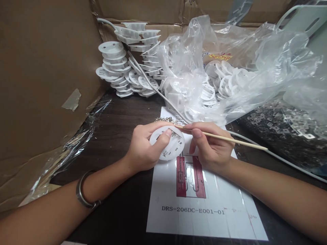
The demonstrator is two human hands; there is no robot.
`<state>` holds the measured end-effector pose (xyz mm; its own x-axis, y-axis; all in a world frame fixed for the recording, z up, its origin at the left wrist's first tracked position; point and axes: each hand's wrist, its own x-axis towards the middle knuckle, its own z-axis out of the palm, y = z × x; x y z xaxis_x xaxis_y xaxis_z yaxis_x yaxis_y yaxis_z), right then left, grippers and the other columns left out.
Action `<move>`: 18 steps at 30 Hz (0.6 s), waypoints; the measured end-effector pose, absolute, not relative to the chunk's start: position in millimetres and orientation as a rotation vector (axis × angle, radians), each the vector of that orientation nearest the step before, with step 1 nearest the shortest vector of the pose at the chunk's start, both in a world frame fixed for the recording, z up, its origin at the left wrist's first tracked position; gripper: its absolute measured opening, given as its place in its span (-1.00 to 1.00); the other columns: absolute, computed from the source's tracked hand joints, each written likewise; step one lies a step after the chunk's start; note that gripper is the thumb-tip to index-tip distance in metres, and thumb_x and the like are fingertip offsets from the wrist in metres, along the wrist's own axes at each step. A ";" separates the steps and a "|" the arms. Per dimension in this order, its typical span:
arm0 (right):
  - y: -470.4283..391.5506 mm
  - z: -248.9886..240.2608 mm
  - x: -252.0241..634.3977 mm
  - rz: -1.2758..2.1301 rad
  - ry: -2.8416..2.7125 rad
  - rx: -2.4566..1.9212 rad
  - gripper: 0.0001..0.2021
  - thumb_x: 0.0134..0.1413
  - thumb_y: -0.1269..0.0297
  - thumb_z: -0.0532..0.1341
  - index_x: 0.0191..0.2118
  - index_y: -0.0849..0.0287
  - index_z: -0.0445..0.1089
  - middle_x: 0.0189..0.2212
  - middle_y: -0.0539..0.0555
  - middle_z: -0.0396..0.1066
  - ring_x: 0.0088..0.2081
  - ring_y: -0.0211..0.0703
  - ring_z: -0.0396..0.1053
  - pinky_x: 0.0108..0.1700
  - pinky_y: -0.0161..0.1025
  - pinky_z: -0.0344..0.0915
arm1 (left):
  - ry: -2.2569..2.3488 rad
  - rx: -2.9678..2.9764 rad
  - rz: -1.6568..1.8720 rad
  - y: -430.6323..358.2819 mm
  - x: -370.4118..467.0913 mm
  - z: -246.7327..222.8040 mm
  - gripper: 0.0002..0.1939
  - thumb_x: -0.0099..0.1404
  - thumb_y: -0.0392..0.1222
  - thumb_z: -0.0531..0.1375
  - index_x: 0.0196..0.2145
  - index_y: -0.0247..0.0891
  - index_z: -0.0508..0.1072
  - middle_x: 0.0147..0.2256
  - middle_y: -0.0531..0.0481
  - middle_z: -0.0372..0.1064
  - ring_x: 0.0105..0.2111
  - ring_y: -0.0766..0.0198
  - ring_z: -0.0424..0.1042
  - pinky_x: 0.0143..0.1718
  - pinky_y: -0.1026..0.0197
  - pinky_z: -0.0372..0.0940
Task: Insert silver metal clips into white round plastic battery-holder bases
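A round white plastic disc point(173, 148) with small slots and metal bits in it is pinched by my left hand point(146, 146), thumb across its face. My right hand point(213, 144) grips a thin wooden stick point(237, 141) much like a pen. The stick's left tip reaches the disc's upper edge, close to my left fingers; whether it touches cannot be told. Just behind the disc lies a small heap of metal clips point(166, 119), partly hidden. Under both hands is a printed sheet point(194, 221) with a red and white diagram.
Stacks of similar white discs point(112, 58) stand at the back left. More discs lie in a clear plastic bag point(189, 58) at the back. Many metal pieces point(278, 122) fill a bag at the right. A white cable point(166, 98) crosses the table; cardboard walls point(46, 51) surround it.
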<state>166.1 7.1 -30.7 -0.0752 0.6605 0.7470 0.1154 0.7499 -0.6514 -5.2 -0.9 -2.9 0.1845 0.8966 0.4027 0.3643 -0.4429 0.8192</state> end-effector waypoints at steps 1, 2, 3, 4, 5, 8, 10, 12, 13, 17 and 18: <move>7.1 -31.2 166.0 0.508 -1.605 -0.636 -0.85 0.16 0.48 0.19 -0.19 0.15 0.46 -0.28 -0.05 0.52 -0.25 -0.29 0.52 -0.20 -0.38 0.49 | 1.180 1.897 1.229 -0.8 -5.5 -3.1 -0.78 0.25 -0.21 0.13 -0.27 -0.14 0.59 -0.35 0.11 0.56 -0.40 0.31 0.50 -0.37 0.33 0.40; 7.0 -31.6 165.9 0.509 -1.601 -0.637 -0.85 0.17 0.47 0.19 -0.19 0.15 0.46 -0.28 -0.05 0.52 -0.25 -0.28 0.52 -0.20 -0.37 0.49 | 1.181 1.887 1.224 -0.6 -5.9 -3.2 -0.79 0.25 -0.20 0.13 -0.27 -0.14 0.59 -0.34 0.11 0.56 -0.39 0.30 0.50 -0.36 0.32 0.40; 6.9 -32.0 165.5 0.511 -1.597 -0.642 -0.85 0.17 0.46 0.19 -0.19 0.14 0.46 -0.28 -0.05 0.52 -0.27 -0.27 0.52 -0.20 -0.35 0.50 | 1.182 1.874 1.220 -0.4 -6.5 -3.2 -0.79 0.25 -0.19 0.13 -0.26 -0.14 0.59 -0.34 0.10 0.56 -0.38 0.29 0.51 -0.35 0.31 0.40; 6.7 -32.2 165.1 0.527 -1.592 -0.650 -0.85 0.17 0.45 0.19 -0.19 0.13 0.46 -0.28 -0.05 0.52 -0.31 -0.28 0.52 -0.22 -0.34 0.50 | 1.186 1.857 1.217 0.0 -7.3 -3.0 -0.79 0.25 -0.18 0.14 -0.27 -0.14 0.58 -0.34 0.09 0.56 -0.37 0.28 0.51 -0.35 0.30 0.41; 6.4 -32.1 164.6 0.554 -1.583 -0.663 -0.85 0.19 0.45 0.17 -0.18 0.13 0.46 -0.27 -0.04 0.52 -0.40 -0.31 0.50 -0.26 -0.33 0.50 | 1.196 1.835 1.213 0.3 -8.1 -2.6 -0.79 0.24 -0.17 0.14 -0.28 -0.16 0.58 -0.34 0.09 0.55 -0.37 0.26 0.51 -0.34 0.29 0.41; 6.4 -30.5 163.0 0.686 -1.552 -0.737 -0.82 0.25 0.43 0.11 -0.14 0.13 0.44 -0.24 -0.02 0.53 -0.66 -0.45 0.32 -0.51 -0.39 0.42 | 1.263 1.763 1.209 0.9 -10.1 -0.4 -0.80 0.23 -0.16 0.14 -0.33 -0.20 0.56 -0.37 0.05 0.54 -0.39 0.24 0.50 -0.37 0.26 0.41; 7.3 -28.7 162.6 0.727 -1.570 -0.802 -0.83 0.25 0.40 0.10 -0.17 0.15 0.44 -0.25 -0.01 0.53 -0.71 -0.47 0.25 -0.62 -0.41 0.31 | 1.312 1.754 1.208 -0.1 -10.2 1.3 -0.80 0.23 -0.14 0.13 -0.32 -0.21 0.55 -0.36 0.03 0.54 -0.38 0.22 0.49 -0.37 0.24 0.41; 8.7 -27.4 162.9 0.708 -1.639 -0.814 -0.89 0.19 0.36 0.18 -0.23 0.17 0.45 -0.37 -0.02 0.53 -0.68 -0.44 0.27 -0.63 -0.40 0.27 | 1.353 1.806 1.208 -2.3 -9.5 2.6 -0.78 0.25 -0.12 0.11 -0.29 -0.20 0.55 -0.33 0.03 0.54 -0.35 0.20 0.50 -0.35 0.24 0.41; 9.5 -27.2 163.2 0.687 -1.685 -0.790 -0.92 0.14 0.34 0.22 -0.26 0.18 0.45 -0.45 -0.04 0.50 -0.67 -0.42 0.27 -0.62 -0.39 0.26 | 1.370 1.859 1.202 -3.6 -9.1 3.0 -0.77 0.26 -0.12 0.11 -0.27 -0.19 0.55 -0.31 0.03 0.55 -0.34 0.22 0.50 -0.34 0.25 0.41; 11.9 -28.0 164.3 0.584 -1.791 -0.681 -0.90 0.06 0.39 0.28 -0.25 0.22 0.45 -0.60 -0.08 0.41 -0.66 -0.40 0.24 -0.61 -0.39 0.27 | 1.398 2.145 1.137 -6.5 -9.9 2.8 -0.71 0.29 -0.15 0.11 -0.07 -0.13 0.51 -0.24 0.07 0.55 -0.46 0.34 0.47 -0.39 0.33 0.38; 12.2 -28.2 164.4 0.586 -1.779 -0.688 -0.90 0.06 0.41 0.27 -0.25 0.23 0.45 -0.56 -0.06 0.45 -0.65 -0.40 0.27 -0.58 -0.39 0.30 | 1.399 2.214 1.113 -5.9 -11.0 2.5 -0.67 0.30 -0.15 0.11 0.00 -0.13 0.47 -0.22 0.07 0.55 -0.50 0.37 0.45 -0.42 0.34 0.38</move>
